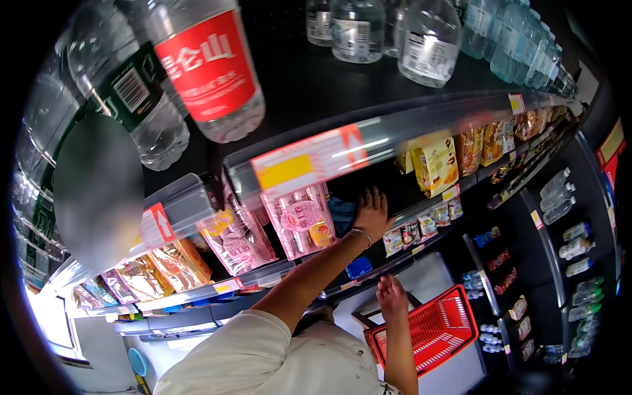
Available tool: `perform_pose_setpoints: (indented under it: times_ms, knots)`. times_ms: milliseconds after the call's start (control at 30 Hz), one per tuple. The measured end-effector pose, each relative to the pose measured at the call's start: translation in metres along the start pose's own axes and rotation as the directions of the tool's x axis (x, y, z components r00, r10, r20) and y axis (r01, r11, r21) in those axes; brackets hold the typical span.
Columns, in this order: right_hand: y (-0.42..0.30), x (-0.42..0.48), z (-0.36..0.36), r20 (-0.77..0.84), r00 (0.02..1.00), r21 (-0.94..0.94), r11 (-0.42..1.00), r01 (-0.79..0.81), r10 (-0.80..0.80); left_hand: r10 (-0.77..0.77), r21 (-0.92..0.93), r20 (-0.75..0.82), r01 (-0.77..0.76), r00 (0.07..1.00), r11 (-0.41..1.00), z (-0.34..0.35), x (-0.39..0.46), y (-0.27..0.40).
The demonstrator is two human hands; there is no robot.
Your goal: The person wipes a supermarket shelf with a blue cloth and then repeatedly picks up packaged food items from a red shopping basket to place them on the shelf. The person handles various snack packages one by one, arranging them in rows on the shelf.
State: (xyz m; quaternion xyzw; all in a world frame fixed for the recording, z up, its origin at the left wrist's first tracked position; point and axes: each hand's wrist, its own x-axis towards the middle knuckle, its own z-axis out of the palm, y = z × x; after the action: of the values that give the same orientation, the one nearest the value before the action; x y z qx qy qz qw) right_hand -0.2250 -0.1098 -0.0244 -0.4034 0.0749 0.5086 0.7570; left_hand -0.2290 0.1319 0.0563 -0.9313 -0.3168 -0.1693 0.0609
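Note:
My left hand (373, 215), with a thin bracelet at the wrist, reaches onto a dark shelf. Its fingers are stretched over the surface, beside a crumpled blue cloth-like item (342, 215). The thumb side is hidden, so a grip on that item cannot be told. Left of it stands a pink bag of rolls (302, 222), with another pink bag (238, 242) further left. A yellow croissant bag (435, 163) stands to the right on the same shelf. My right hand (393, 296) hangs lower, near the red shopping basket (447, 328), its fingers slightly bent and holding nothing.
Large water bottles (212, 74) stand on the shelf above, behind a clear edge strip with a price tag (308, 158). Small packets (411, 232) line a lower shelf. More shelves with bottles (558, 202) are at the right. A blue basin (138, 362) is at the lower left.

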Motion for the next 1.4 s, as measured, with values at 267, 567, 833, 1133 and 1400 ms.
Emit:
perform_pose_setpoints:
  times_ms: [267,567,833,1133,1400]
  knots:
    - [-0.060,-0.003,0.158,0.362,0.898,-0.245,0.904,0.351,-0.251,0.082,-0.471,-0.303,-0.224,0.949,0.853,-0.082,-0.063,-0.029]
    - [-0.011,0.019,0.282,0.585,0.738,-0.446,0.626,0.639,-0.336,-0.432,-0.752,-0.324,0.048,0.842,0.657,-0.172,-0.172,-0.140]
    - [0.009,0.012,0.308,0.685,0.647,-0.657,0.100,0.747,-0.334,-0.569,-0.904,-0.078,0.182,0.819,0.386,-0.171,-0.151,-0.138]
    - [0.003,-0.036,0.257,0.648,0.466,-0.496,0.130,0.858,-0.602,-0.377,-0.691,-0.503,-0.101,0.778,0.715,-0.205,-0.151,-0.058]
    - [-0.058,-0.144,0.140,0.266,0.536,-0.386,0.421,0.821,-0.801,0.021,-0.692,-0.604,-0.537,0.797,0.482,-0.197,-0.178,0.060]
